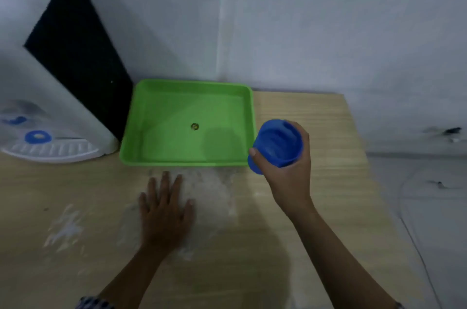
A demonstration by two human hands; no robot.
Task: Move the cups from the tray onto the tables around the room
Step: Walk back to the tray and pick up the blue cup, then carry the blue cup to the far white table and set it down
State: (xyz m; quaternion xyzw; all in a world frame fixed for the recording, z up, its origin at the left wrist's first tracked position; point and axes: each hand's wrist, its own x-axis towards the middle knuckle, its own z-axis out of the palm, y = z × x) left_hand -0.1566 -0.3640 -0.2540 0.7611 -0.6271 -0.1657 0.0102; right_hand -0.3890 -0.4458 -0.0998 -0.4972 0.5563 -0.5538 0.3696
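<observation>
A green plastic tray [141,147] lies on a light wooden table [316,119] against the wall; nothing but a small round sticker shows on its floor. My right hand [288,179] is wrapped around a blue cup [276,143], held tilted just above the tray's right front corner, its mouth turned towards me. Flat on the tabletop, my left hand [165,210] rests with fingers spread, a little in front of the tray.
A white water dispenser [50,116] with a dark side panel and blue taps stands at the left, touching the tray's left side. The table's right edge drops to a pale floor with a thin cable [417,240]. White smudges mark the tabletop.
</observation>
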